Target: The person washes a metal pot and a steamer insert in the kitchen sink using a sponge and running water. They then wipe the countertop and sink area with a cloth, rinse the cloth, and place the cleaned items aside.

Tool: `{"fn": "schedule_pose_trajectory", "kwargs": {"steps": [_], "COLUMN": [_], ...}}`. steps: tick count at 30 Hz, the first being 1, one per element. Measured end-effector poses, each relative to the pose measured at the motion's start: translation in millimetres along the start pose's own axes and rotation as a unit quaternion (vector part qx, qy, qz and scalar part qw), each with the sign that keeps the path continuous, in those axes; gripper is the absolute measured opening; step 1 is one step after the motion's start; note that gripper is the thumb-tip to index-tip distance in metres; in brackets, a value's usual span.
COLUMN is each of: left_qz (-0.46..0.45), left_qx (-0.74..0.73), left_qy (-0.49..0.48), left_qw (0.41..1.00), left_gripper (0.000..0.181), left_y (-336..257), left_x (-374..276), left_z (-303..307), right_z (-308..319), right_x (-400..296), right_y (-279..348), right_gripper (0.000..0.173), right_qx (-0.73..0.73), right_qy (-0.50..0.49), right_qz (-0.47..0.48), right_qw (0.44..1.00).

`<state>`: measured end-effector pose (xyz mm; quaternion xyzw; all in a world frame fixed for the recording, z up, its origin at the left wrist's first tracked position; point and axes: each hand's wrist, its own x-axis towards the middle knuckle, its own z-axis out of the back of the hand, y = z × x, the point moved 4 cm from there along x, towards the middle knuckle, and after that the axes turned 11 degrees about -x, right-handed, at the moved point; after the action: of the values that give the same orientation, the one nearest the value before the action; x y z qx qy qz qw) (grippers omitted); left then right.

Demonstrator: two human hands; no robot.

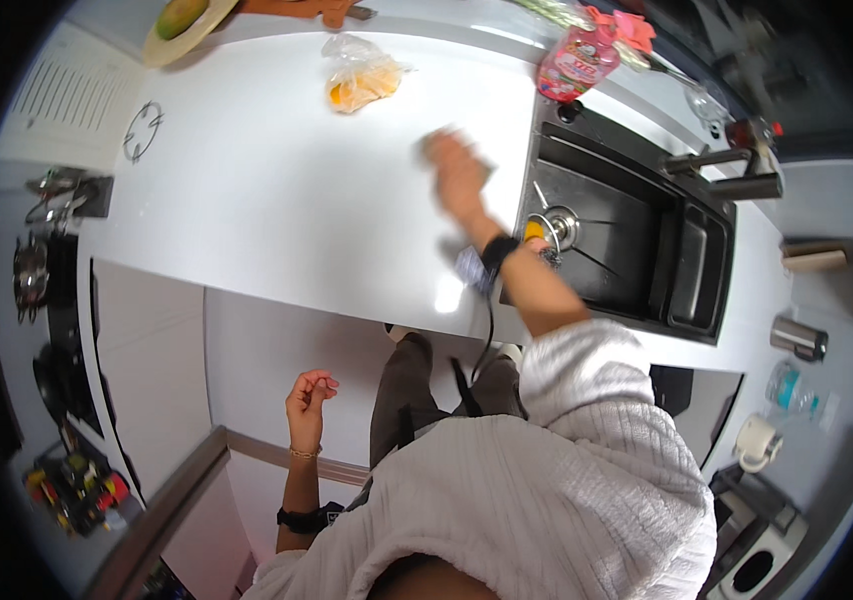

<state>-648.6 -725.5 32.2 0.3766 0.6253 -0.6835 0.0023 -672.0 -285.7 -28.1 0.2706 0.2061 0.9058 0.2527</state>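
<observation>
My right hand point(460, 176) reaches over the white countertop point(261, 195), left of the black sink point(614, 210). Motion blurs it. A dull greyish pad, perhaps a sponge or folded cloth, shows at its edges under the palm and fingers. A dark band with a hanging black cord circles that wrist, beside a pale patterned item point(474, 268). Lower down, my left hand point(310, 403) hangs in front of the cabinets, fingers loosely curled with nothing in them. A clear plastic bag with orange-yellow contents point(366, 86) lies on the counter beyond my right hand.
A pink bottle point(576, 64) stands behind the sink, near the faucet point(741, 172). Something yellow point(534, 230) and a scourer-like item sit at the sink's left side. A metal ring trivet point(143, 131) lies far left. A plate with a mango point(183, 19) is at the back.
</observation>
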Motion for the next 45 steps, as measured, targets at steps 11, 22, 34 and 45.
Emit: {"fn": "schedule_pose_trajectory", "kwargs": {"steps": [11, 22, 34, 45], "left_qz": [0.023, 0.009, -0.165, -0.059], "left_qx": [0.003, 0.053, 0.133, 0.093], "left_qy": [0.079, 0.171, 0.187, 0.225], "left_qw": [0.997, 0.984, 0.959, 0.968], "left_gripper": [0.014, 0.021, 0.036, 0.060], "left_y": [-22.4, -11.9, 78.7, 90.0], "left_x": [63.5, 46.7, 141.9, 237.0], "left_z": [-34.6, -220.6, -561.1, -636.8], "right_z": [-6.6, 91.5, 341.2, 405.6], "right_x": [93.3, -104.3, -162.4, -9.8], "right_y": [-129.8, -76.2, -353.9, -430.3], "right_gripper": [0.053, 0.072, 0.016, 0.030], "right_qx": [-0.209, 0.054, 0.064, -0.545], "right_qy": [0.027, 0.152, -0.094, 0.165], "right_qz": [-0.077, 0.128, -0.345, -0.027], "right_qw": [0.975, 0.979, 0.932, 0.821]}}
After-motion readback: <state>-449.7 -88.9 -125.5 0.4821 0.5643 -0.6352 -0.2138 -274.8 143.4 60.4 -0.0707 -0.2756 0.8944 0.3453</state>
